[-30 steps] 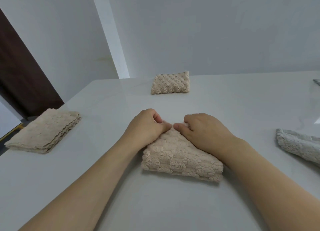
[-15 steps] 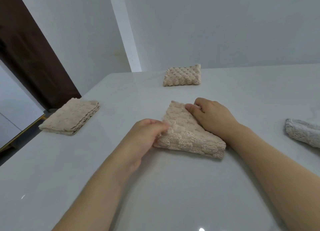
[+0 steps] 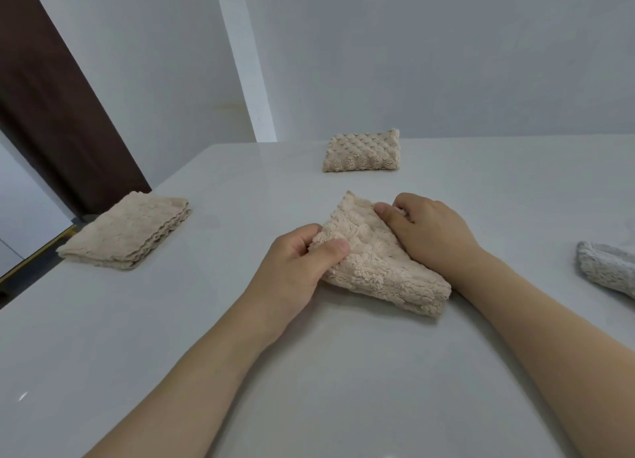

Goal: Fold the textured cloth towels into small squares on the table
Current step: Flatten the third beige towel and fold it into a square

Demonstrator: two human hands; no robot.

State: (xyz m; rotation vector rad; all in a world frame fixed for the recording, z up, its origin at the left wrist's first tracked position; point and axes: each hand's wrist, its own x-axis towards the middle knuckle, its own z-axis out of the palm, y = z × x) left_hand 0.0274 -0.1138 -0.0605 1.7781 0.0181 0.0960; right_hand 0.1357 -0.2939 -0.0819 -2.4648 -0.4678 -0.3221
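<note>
Beige towel (image 3: 378, 261), folded small & thick, is held on the white table (image 3: 309, 371) near its middle – its left edge is pinched by the left hand (image 3: 299, 268) w/ thumb on top, fingers curled under, while its far right corner is gripped by the right hand (image 3: 429, 234), thumb tip on the cloth. Three more cloths are laid well apart – a folded beige stack (image 3: 127, 231) at left, a folded beige square (image 3: 362, 151) at the far side, a grey towel (image 3: 606, 268) cut off at the right edge.

Head view looks forward and down, close over the table (image 3: 343, 371) (single camera)
</note>
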